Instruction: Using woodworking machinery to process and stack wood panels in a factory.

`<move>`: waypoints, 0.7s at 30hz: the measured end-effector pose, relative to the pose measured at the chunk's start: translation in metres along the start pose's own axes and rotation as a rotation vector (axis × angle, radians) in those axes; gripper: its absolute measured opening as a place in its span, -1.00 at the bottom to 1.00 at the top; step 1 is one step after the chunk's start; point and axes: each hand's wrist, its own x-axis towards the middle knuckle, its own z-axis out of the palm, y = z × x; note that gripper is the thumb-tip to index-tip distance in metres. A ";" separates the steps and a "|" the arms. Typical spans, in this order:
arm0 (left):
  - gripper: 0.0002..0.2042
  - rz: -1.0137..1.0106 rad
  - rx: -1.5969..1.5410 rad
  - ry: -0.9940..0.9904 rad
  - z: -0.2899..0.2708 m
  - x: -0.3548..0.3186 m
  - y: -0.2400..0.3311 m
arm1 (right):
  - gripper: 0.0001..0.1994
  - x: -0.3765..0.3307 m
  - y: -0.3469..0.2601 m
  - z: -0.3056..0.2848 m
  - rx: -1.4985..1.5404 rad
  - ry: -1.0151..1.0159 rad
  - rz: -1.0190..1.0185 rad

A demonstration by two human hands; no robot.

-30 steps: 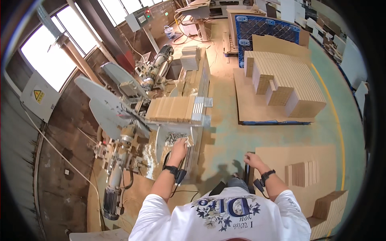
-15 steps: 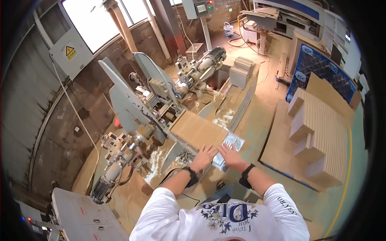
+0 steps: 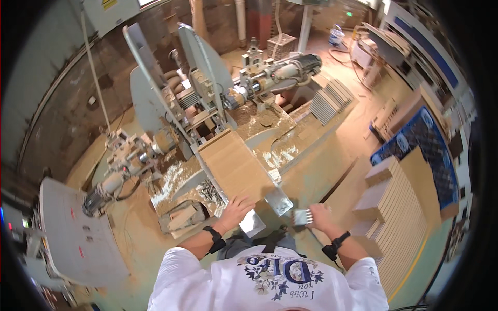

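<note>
A flat brown board (image 3: 236, 163) lies across the machine in front of me. My left hand (image 3: 237, 211) rests on its near edge, fingers stretched out over the surface. Two shiny metal plates stick out at the board's near end, one plate (image 3: 252, 223) beside my left hand and the other plate (image 3: 279, 201) farther right. My right hand (image 3: 323, 217) is off the board, to the right of the plates. Its fingers are closed on a small grey metallic piece (image 3: 300, 217) with pale ridges along one side; its exact kind is unclear.
Motor units flank the machine, one motor (image 3: 104, 192) left and another motor (image 3: 306, 65) at the back. Tall grey guards (image 3: 205, 57) rise behind. A stack of boards (image 3: 394, 207) stands at right, smaller stacked panels (image 3: 332, 101) at back right. Offcuts (image 3: 184, 215) fill a box at left.
My right hand has left the board's near end and moved right, now with a grey metallic piece. My left hand stays on the board's edge. The view has shifted.
</note>
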 end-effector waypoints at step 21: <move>-0.28 -0.727 0.233 0.116 0.045 0.076 0.038 | -0.25 0.392 -0.216 -0.131 0.195 -0.239 -0.876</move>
